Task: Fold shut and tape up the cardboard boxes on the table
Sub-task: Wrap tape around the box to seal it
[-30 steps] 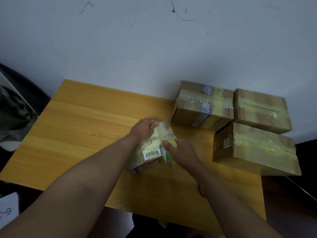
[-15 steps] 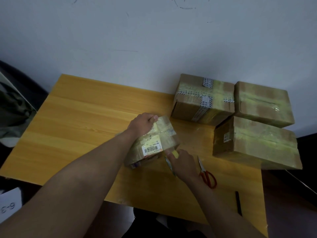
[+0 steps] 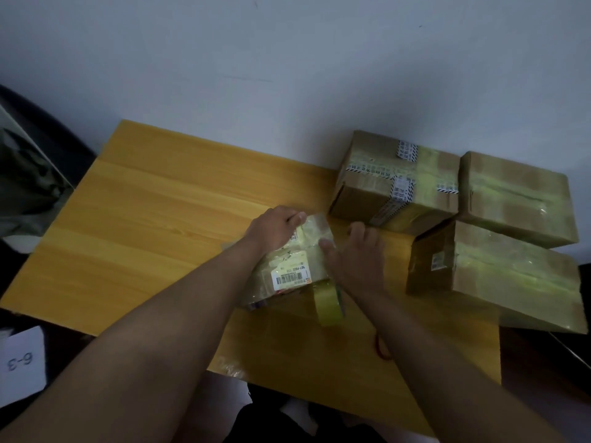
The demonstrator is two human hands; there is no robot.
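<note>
Cardboard small box (image 3: 294, 263) wrapped in glossy yellowish tape sits near the middle of the wooden table (image 3: 153, 212), white barcode label (image 3: 289, 278) facing up on its near side. Left hand (image 3: 275, 228) grips the far left corner, fingers curled over the top edge. Right hand (image 3: 355, 257) lies flat on the box's right end with fingers straight and a bit spread, pressing the tape down. A roll of tape (image 3: 327, 303) stands on edge just in front of the box, right under the right wrist, looks like it's touching the box but hard to be sure. Bit of red scissors handle (image 3: 382, 348) peeks out beside the right forearm. Off to the right, three bigger taped boxes huddle together: printed-tape box (image 3: 393, 183) against the wall, plain box (image 3: 518, 196) next to it, and front box (image 3: 492, 276) nearer me. Paper tag (image 3: 20, 362) reading 6-3 sits low left, off the table.
</note>
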